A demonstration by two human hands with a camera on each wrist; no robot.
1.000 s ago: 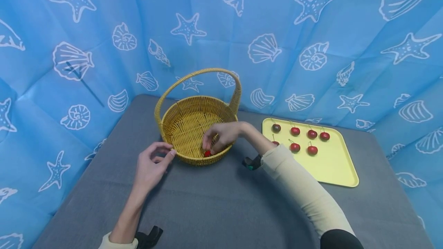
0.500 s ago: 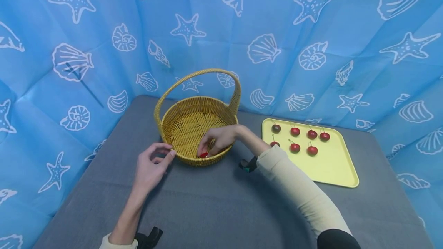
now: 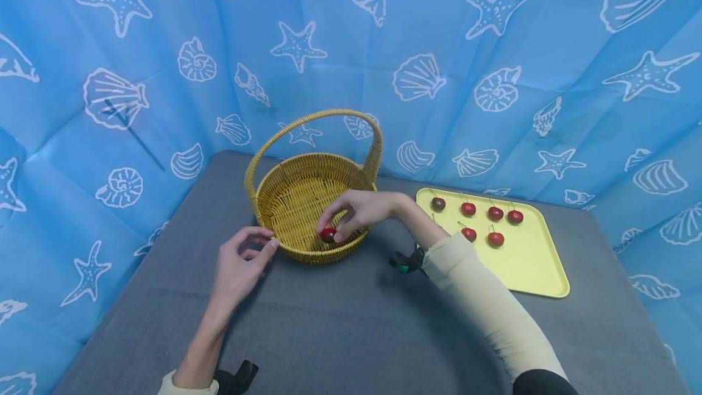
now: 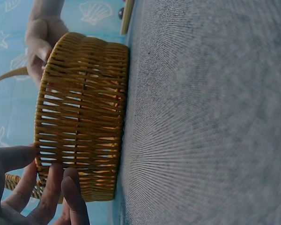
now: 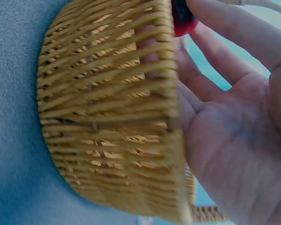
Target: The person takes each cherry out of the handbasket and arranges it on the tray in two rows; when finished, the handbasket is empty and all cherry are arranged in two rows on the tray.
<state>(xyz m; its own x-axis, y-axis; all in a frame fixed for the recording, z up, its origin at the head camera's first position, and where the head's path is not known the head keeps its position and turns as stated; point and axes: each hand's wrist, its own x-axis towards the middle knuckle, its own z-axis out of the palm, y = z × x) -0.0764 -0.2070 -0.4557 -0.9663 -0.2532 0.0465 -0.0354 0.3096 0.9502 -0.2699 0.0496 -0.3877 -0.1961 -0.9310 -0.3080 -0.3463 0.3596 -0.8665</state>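
Note:
A round yellow wicker basket with a tall arched handle stands on the grey cloth. My left hand holds its near left rim, thumb on top and fingers against the outer wall in the left wrist view. Over the front right rim, my right hand reaches into the basket and pinches a dark red cherry between thumb and fingers. The right wrist view shows that cherry at rim height, partly cut off by the frame's top.
To the right lies a yellow tray bearing several stemmed cherries, one largely hidden behind the right forearm. Behind the grey tabletop hangs a blue curtain with white shells and starfish.
The right hand first shifted slightly left and lower in the basket with the cherry, then rose back up and right, exposing more of the cherry. The left hand stayed put.

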